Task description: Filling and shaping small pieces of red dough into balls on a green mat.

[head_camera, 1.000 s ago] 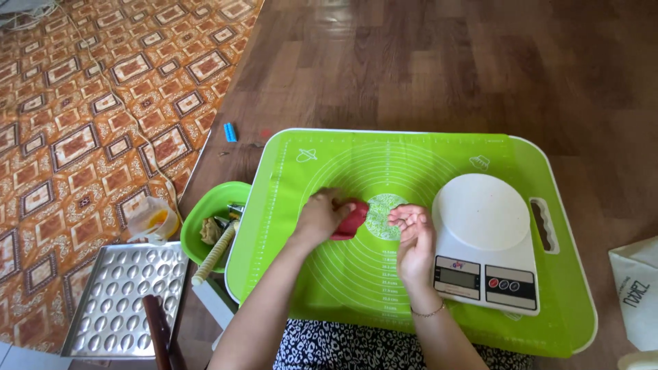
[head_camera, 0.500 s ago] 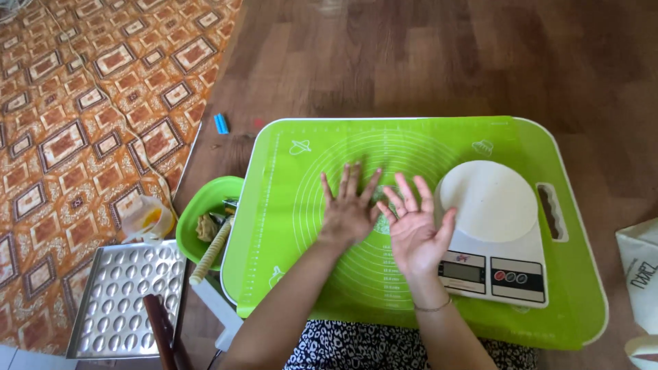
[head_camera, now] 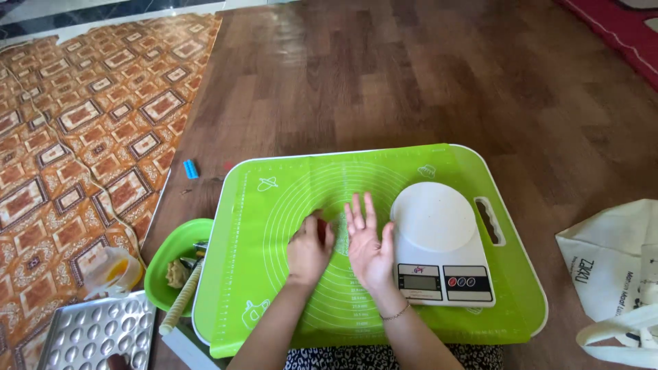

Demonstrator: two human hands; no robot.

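Both hands on green mat (head_camera: 274, 274), side by side. Left hand (head_camera: 308, 250) palm down, fingers curled; anything beneath it hidden. Right hand (head_camera: 367, 243) flat, fingers spread wide, holding nothing, just beside white scale (head_camera: 439, 240). Green bowl (head_camera: 171, 264) half hidden by mat edge. White bag (head_camera: 610, 253) with dark print cut off at right
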